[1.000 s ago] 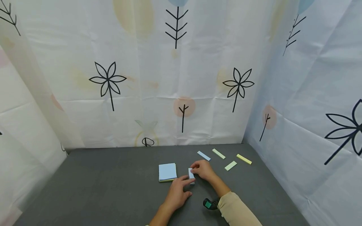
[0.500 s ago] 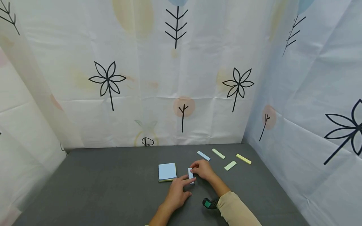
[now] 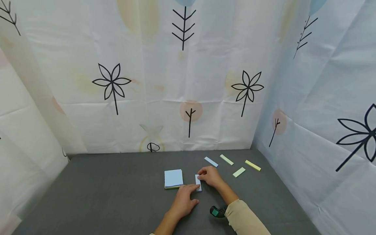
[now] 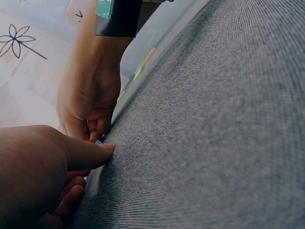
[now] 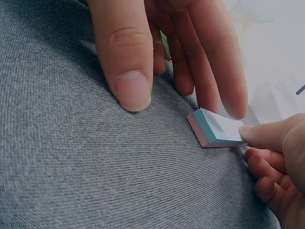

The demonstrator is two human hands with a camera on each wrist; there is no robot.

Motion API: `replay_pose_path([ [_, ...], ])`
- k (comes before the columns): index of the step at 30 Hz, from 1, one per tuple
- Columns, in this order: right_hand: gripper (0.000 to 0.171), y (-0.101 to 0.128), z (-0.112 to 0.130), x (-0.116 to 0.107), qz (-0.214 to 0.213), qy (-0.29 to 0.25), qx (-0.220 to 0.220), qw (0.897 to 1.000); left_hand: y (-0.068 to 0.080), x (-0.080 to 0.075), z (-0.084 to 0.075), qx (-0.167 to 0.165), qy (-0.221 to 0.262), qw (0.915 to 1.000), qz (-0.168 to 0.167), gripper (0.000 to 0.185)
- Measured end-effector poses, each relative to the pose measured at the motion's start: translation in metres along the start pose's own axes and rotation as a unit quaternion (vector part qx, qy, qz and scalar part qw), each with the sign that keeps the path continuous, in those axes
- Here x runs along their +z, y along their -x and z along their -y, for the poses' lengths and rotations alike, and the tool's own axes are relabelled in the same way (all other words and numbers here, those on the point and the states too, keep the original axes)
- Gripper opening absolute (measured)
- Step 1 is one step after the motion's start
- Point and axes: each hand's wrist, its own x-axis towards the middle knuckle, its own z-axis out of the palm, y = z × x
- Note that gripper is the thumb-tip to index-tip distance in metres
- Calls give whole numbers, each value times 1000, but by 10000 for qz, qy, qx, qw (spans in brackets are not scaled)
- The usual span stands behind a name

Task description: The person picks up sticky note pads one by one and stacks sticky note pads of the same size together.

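Observation:
A narrow pad of sticky notes (image 3: 198, 181) lies on the grey table between both hands; in the right wrist view this small pad (image 5: 221, 130) shows a pale top, a blue side and a pink layer beneath. My right hand (image 3: 212, 176) pinches its far end, thumb on the top and the other fingers curled. With fingers reaching from the left, my left hand (image 3: 182, 200) touches the near part with an index fingertip, its thumb standing apart. The left wrist view shows the left hand (image 4: 33, 167) close up, hiding nearly all of the pad.
Left of the pad sits a square stack of sticky notes (image 3: 173, 178), blue over yellow. Toward the back right lie a blue strip (image 3: 211, 162), two pale green strips (image 3: 227, 159) and a yellow strip (image 3: 253, 165). A patterned cloth (image 3: 205, 81) hangs behind the table.
The left index fingertip has drawn back slightly to the left, from across the narrow pad onto its top. My right hand keeps its place at the far end.

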Motion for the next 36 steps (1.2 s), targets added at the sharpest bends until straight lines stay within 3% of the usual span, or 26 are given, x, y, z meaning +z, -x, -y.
replay_pose_path([
  [10, 7, 1, 2, 2, -123, 66, 187, 9997, 0, -2, -2, 13, -106, 9999, 71, 40],
  [18, 10, 7, -3, 5, -442, -122, -132, 9989, 2, -3, -6, 39, -197, 9998, 55, 37],
  [24, 11, 8, -11, 5, -1050, -335, -270, 9935, 2, 0, -6, 22, -220, 9997, -42, 36],
  [30, 14, 2, -20, -1, -1895, 119, -397, 9810, 1, 2, -6, -4, -152, 9998, -109, 34],
  [36, 18, 0, -31, -7, -2011, 915, -395, 9745, 1, 2, -5, -89, -120, 9999, 2, 34],
])
